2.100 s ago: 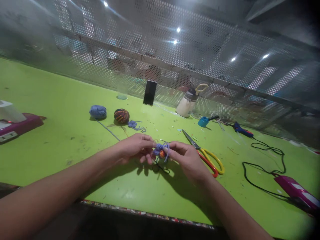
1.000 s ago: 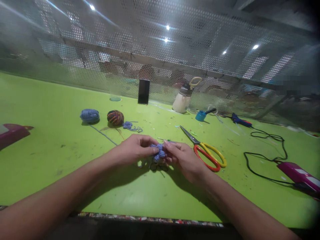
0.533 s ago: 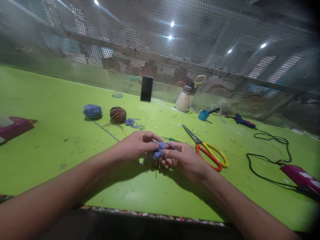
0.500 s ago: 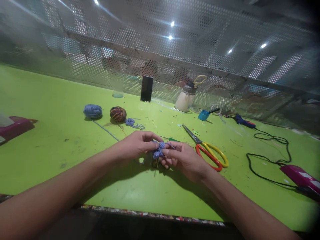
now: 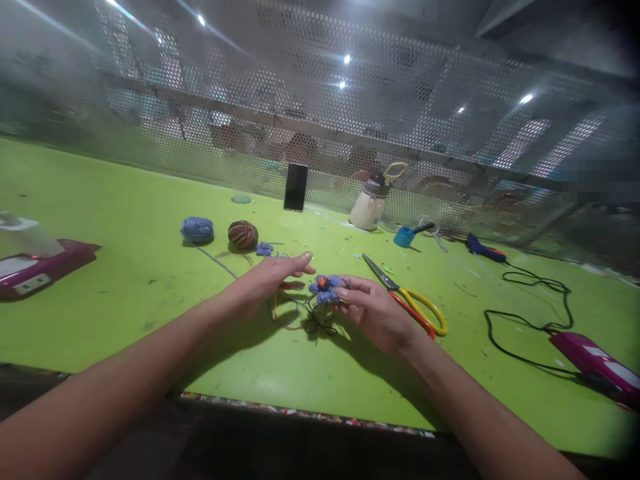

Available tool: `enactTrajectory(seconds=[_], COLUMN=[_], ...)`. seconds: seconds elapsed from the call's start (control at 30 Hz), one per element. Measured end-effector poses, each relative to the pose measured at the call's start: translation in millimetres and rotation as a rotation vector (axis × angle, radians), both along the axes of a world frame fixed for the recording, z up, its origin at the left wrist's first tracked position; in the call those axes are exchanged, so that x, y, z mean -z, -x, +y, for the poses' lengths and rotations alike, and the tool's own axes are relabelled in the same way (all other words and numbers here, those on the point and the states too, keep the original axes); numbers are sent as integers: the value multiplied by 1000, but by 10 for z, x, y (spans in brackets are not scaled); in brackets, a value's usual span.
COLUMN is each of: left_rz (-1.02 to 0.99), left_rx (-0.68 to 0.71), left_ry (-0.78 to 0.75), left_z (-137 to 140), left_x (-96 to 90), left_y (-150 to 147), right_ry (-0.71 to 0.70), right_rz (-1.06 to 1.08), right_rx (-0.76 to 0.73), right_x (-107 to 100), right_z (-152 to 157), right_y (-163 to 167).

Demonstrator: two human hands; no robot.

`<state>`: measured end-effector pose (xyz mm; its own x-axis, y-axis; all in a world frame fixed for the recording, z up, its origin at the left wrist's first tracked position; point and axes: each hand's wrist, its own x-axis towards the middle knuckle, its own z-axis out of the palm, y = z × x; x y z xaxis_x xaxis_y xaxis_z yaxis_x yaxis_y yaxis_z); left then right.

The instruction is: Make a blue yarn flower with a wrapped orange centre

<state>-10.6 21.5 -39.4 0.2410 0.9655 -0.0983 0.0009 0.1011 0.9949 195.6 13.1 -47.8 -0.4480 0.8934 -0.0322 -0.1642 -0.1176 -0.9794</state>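
Observation:
A small blue crocheted flower with an orange-red centre is pinched between the thumb and fingers of my right hand. To its left, my left hand is apart from the flower, thumb raised and fingers spread. Loose yarn ends trail below both hands. A ball of blue yarn lies further back on the left, its strand running toward my left hand. Beside it sits a dark multicoloured yarn ball, with a second blue crocheted piece close by.
Scissors with red and yellow handles lie right of my right hand. Behind stand a phone, a bottle and a blue pot. A glue gun and purple power strips with a black cord are at the sides.
My left hand has let go of the crocheted flower and moved left, its fingers opening. The flower has turned in my right hand, so its orange-red centre now shows.

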Motion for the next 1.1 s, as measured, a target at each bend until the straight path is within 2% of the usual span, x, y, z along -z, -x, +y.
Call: enactTrajectory(seconds=[0.17, 0.3, 0.43, 0.6, 0.8, 0.97, 1.1], left_rz=[131, 8, -16, -83, -150, -154, -86], left_rx=[160, 182, 172, 220, 250, 369, 405], left_ry=[-140, -84, -27, 35, 36, 52, 33], left_z=[-16, -20, -13, 3, -10, -39, -35], left_x=[-28, 21, 65, 114, 139, 116, 95], left_y=[-11, -47, -29, -14, -27, -49, -39], right_ry=[36, 93, 81, -25, -167, -155, -113], right_rz=[43, 31, -10, -14, -76, -19, 35], right_rx=[-10, -45, -24, 107, 93, 131, 139], right_x=[13, 91, 124, 75, 32, 67, 57], right_z=[23, 44, 68, 72, 28, 56, 89], right_y=[-3, 38, 30, 1, 54, 42, 1])
